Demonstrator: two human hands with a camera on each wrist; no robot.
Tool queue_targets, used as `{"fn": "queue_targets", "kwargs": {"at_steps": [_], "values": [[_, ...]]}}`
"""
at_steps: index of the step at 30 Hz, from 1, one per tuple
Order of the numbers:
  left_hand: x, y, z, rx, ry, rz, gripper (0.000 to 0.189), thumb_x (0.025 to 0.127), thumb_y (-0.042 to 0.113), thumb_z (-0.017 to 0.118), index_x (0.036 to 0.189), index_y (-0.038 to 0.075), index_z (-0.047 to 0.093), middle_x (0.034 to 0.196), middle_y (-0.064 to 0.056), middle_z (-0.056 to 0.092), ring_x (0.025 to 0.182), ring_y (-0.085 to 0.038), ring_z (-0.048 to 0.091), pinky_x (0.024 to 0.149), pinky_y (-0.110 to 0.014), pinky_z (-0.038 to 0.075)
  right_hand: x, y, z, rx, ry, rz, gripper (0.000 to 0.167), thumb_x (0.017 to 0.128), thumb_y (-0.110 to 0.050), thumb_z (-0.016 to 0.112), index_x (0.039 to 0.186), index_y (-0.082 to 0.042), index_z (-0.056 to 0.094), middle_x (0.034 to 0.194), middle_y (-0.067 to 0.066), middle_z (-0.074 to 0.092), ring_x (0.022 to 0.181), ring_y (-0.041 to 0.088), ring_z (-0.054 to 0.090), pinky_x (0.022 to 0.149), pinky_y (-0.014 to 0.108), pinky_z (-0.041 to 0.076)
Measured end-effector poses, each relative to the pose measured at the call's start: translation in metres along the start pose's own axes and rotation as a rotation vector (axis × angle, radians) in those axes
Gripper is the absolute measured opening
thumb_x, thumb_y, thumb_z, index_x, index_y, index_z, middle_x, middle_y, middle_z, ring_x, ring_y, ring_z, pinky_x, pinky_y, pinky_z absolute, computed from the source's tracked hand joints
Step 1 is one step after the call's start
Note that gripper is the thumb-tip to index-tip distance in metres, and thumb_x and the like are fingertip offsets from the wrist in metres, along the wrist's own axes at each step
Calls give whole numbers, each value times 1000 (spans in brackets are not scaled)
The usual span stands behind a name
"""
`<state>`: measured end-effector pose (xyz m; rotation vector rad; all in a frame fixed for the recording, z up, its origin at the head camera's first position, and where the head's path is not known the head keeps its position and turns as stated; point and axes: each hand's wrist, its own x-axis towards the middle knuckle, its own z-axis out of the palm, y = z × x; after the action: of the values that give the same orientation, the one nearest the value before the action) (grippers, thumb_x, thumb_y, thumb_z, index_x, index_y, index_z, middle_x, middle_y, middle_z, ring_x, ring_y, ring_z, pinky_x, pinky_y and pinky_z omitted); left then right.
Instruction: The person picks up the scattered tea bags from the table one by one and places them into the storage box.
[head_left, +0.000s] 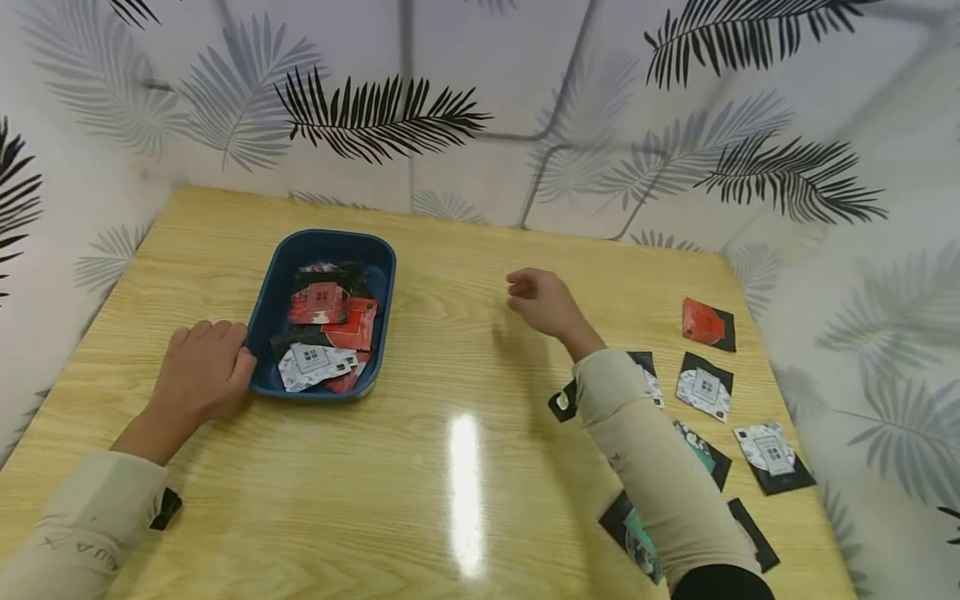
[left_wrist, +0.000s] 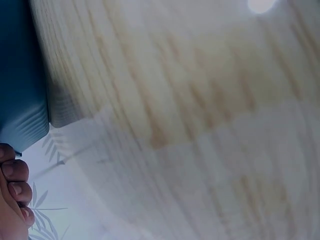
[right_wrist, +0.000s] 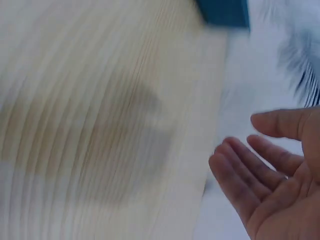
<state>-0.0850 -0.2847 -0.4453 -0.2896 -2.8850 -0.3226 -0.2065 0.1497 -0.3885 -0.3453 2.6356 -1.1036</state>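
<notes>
A dark blue plastic bin (head_left: 330, 246) stands on the left part of the table, with several small flat packets inside. Among them are a red-and-black packet (head_left: 321, 302), an orange-red packet (head_left: 354, 323) and a white patterned packet (head_left: 309, 365). My left hand (head_left: 202, 367) grips the bin's left side; in the left wrist view its curled fingers (left_wrist: 19, 190) are at the bin's corner. Above the middle of the table my right hand (head_left: 547, 302) hangs with nothing in it, fingers loosely bent and thumb apart from them in the right wrist view.
Several packets lie apart on the wooden table (head_left: 450, 350) at the right: a red-and-black one (head_left: 707, 325), white-and-black ones (head_left: 705, 386), green-and-black ones (head_left: 636, 533). My right sleeve (head_left: 652, 458) partly covers some. A leaf-patterned curtain (head_left: 465, 175) borders the table's back and sides.
</notes>
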Motion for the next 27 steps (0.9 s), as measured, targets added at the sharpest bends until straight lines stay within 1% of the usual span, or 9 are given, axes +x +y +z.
{"fn": "queue_targets", "kwargs": {"at_steps": [4,7,12,16,19,20,23,25,27], "values": [[-2,-3,-2,-7,-5,-14,17,89,14,42,73,7,44,67,-9,46,67,-29,42,64,-38,23,-10,43,-45,-96,115,166,43,97,-13,56,135,5,54,131,27,62,122,40,60,102,51,49],[-1,-2,-1,-11,7,-6,17,89,13,42,73,7,43,67,-9,46,66,-29,42,64,-38,23,-23,73,-76,-135,184,287,45,98,-16,54,138,5,52,135,28,59,124,42,58,101,53,48],[0,-2,1,-9,38,17,17,87,13,44,71,9,42,65,-7,44,63,-28,41,63,-37,23,-48,119,-112,-203,276,475,52,97,-20,52,141,6,49,138,30,55,124,46,55,100,55,47],[0,-4,0,-1,37,20,18,87,13,44,70,9,41,64,-6,43,62,-27,40,62,-37,22,-58,146,-125,-250,372,582,55,95,-24,53,138,10,51,131,33,59,113,47,59,93,54,50],[-1,-4,0,6,27,14,17,87,13,44,71,9,42,64,-6,43,62,-26,40,62,-37,22,-64,164,-130,-276,443,641,51,90,-25,53,124,13,59,115,36,61,94,43,58,77,49,51],[-1,-4,0,9,23,12,17,87,13,45,71,9,42,64,-6,43,62,-26,40,63,-37,23,-66,169,-132,-280,452,658,50,89,-26,53,118,14,60,111,35,60,89,41,55,71,47,49],[-2,-4,1,12,18,11,17,87,13,45,71,9,42,64,-5,43,63,-26,40,63,-36,22,-70,183,-135,-280,446,713,40,88,-30,53,95,9,58,98,27,56,80,35,50,61,40,43],[-2,-3,0,14,17,11,17,88,13,45,72,10,42,65,-5,43,63,-25,40,63,-36,22,-72,190,-136,-277,423,737,41,91,-35,54,90,5,55,93,24,55,77,33,51,58,38,42],[-1,-3,0,17,18,10,16,88,13,45,72,10,42,65,-5,43,63,-25,40,63,-36,21,-72,196,-136,-286,410,752,46,92,-39,54,92,7,56,92,24,56,77,32,52,58,37,43]]}}
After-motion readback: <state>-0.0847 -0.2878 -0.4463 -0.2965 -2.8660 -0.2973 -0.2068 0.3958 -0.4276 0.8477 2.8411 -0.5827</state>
